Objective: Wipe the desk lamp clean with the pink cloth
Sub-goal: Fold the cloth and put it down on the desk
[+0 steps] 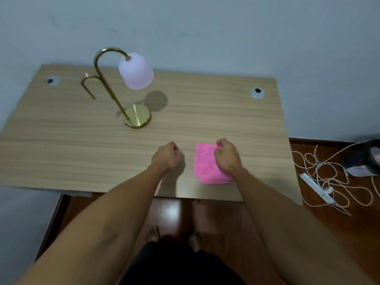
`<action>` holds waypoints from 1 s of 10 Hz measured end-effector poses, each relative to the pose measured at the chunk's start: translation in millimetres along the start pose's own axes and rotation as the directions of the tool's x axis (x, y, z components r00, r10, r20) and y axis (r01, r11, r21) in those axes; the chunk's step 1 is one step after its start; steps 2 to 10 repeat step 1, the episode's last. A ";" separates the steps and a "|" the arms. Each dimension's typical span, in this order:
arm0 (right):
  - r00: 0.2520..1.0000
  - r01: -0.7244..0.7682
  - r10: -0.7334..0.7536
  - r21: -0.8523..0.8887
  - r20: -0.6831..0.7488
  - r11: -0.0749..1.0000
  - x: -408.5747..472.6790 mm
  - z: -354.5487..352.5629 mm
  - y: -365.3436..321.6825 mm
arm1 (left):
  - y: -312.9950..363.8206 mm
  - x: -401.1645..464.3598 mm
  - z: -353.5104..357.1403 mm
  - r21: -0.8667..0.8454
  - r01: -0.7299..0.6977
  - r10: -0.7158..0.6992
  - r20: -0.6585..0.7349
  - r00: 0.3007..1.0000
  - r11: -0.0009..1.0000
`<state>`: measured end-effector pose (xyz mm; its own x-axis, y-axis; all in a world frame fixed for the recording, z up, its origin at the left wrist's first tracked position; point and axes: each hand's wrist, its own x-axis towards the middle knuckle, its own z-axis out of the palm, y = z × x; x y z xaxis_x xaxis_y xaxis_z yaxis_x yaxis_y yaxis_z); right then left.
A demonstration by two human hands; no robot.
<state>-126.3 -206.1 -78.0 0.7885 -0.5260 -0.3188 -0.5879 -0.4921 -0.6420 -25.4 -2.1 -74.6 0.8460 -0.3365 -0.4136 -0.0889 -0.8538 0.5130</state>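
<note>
The desk lamp (pixel 135 70) stands upright at the back left of the wooden desk (pixel 61 140), with a curved gold stem, a round gold base and a pale pink shade. A folded pink cloth (pixel 205 163) lies flat near the desk's front edge. My right hand (pixel 227 156) rests over the cloth's right side, fingers curled down onto its far corner; whether it grips the cloth is unclear. My left hand (pixel 167 156) hovers just left of the cloth, fingers curled into a loose fist, holding nothing.
Two round cable grommets sit in the desk, one at the back left (pixel 51 80), one at the back right (pixel 257 92). A wall runs behind the desk. On the wooden floor to the right lie tangled white cords (pixel 329 182) and a dark bag (pixel 366 159).
</note>
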 end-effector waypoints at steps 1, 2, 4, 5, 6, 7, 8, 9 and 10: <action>0.998 0.050 -0.051 0.037 0.037 0.998 0.6 18.0 -27.5 | -25.1 0.2 -24.9 -0.016 0.001 -0.001 -0.021 1.000 1.000; 0.998 0.050 -0.051 0.037 0.037 0.998 0.6 18.0 -27.5 | -25.1 0.2 -24.9 -0.016 0.001 -0.001 -0.021 1.000 1.000; 0.998 0.050 -0.051 0.037 0.037 0.998 0.6 18.0 -27.5 | -25.1 0.2 -24.9 -0.016 0.001 -0.001 -0.021 1.000 1.000; 0.998 0.050 -0.051 0.037 0.037 0.998 0.6 18.0 -27.5 | -25.1 0.2 -24.9 -0.016 0.001 -0.001 -0.021 1.000 1.000; 0.998 0.050 -0.051 0.037 0.037 0.998 0.6 18.0 -27.5 | -25.1 0.2 -24.9 -0.016 0.001 -0.001 -0.021 1.000 1.000; 0.998 0.050 -0.051 0.037 0.037 0.998 0.6 18.0 -27.5 | -25.1 0.2 -24.9 -0.016 0.001 -0.001 -0.021 1.000 1.000; 0.998 0.050 -0.051 0.037 0.037 0.998 0.6 18.0 -27.5 | -25.1 0.2 -24.9 -0.016 0.001 -0.001 -0.021 1.000 1.000; 0.998 0.050 -0.051 0.037 0.037 0.998 0.6 18.0 -27.5 | -25.1 0.2 -24.9 -0.016 0.001 -0.001 -0.021 1.000 1.000; 0.998 0.050 -0.051 0.037 0.037 0.998 0.6 18.0 -27.5 | -25.1 0.2 -24.9 -0.016 0.001 -0.001 -0.021 1.000 1.000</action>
